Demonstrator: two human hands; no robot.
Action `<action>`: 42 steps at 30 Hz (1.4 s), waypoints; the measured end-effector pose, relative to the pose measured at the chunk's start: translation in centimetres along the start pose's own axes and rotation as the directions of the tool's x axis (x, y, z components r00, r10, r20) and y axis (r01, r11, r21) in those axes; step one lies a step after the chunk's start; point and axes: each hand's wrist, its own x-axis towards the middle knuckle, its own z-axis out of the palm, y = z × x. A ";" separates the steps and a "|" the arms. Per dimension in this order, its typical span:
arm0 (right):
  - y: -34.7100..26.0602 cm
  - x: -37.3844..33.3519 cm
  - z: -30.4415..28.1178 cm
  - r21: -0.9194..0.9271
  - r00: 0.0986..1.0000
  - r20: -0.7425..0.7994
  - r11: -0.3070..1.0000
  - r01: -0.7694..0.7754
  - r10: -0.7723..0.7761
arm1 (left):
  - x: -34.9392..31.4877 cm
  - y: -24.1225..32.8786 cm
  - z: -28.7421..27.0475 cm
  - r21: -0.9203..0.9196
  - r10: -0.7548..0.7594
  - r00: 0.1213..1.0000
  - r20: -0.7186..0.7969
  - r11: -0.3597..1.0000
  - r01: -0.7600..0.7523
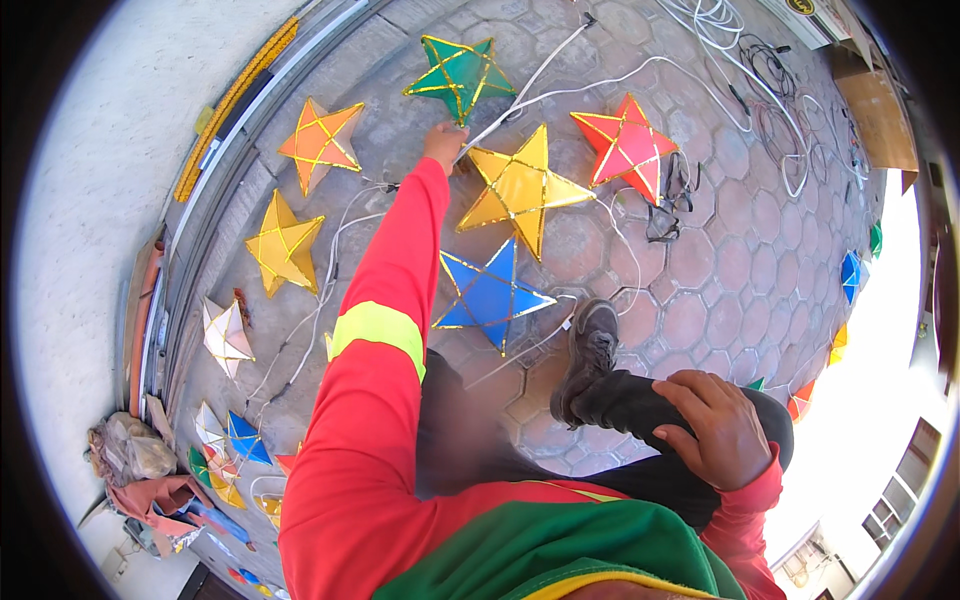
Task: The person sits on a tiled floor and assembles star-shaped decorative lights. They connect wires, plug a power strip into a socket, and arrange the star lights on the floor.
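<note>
My left hand (444, 145) reaches far forward, its fingers closed at the lower tip of a green star lantern (462, 76) with gold trim. A white cable (497, 122) runs right beside that hand. Closer in lie a large yellow star lantern (517, 192) and a blue star lantern (490, 298). A red star lantern (628, 146) sits to their right, an orange one (323, 143) to their left. My right hand (712, 425) rests on my bent knee with its fingers apart and nothing in it.
Another yellow star (284, 244) and a white star (228, 335) lie along the left, by the wall's pipes. Several smaller stars are farther back at left and right. Loose black straps (672, 200) touch the paving near the red star. Coiled cables (775, 90) and a wooden board (876, 118) are at upper right.
</note>
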 end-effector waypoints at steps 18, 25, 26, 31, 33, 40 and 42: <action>1.2 -0.3 0.4 0.004 0.997 -0.004 0.997 -0.078 0.078 | 1.5 3.0 1.8 -0.351 -0.241 0.965 0.107 0.899 0.263; 0.8 -0.6 0.1 0.029 0.998 -0.008 0.997 -0.067 0.067 | 2.8 3.5 -0.4 -0.569 -0.319 0.940 0.122 0.754 0.330; 0.7 -0.6 0.1 0.017 0.997 0.011 0.997 -0.077 0.077 | 2.8 3.3 -1.1 -0.580 -0.327 0.938 0.116 0.744 0.331; 0.4 -0.8 -0.4 0.031 0.998 -0.001 0.998 -0.062 0.062 | 2.9 1.4 -6.2 -0.764 -0.390 0.920 -0.023 0.601 0.236; 0.4 -0.8 -0.4 0.028 0.999 -0.004 0.998 -0.050 0.050 | 3.0 0.7 -8.1 -0.799 -0.302 0.947 -0.104 0.593 0.101; 0.2 -0.7 -0.3 0.028 1.000 -0.010 0.999 -0.018 0.019 | 1.6 0.3 -10.9 -0.823 -0.131 0.968 -0.212 0.558 -0.104; 0.2 -0.6 -0.3 0.026 1.000 -0.015 1.000 -0.008 0.008 | 1.0 0.8 -11.0 -0.805 -0.067 0.974 -0.216 0.577 -0.139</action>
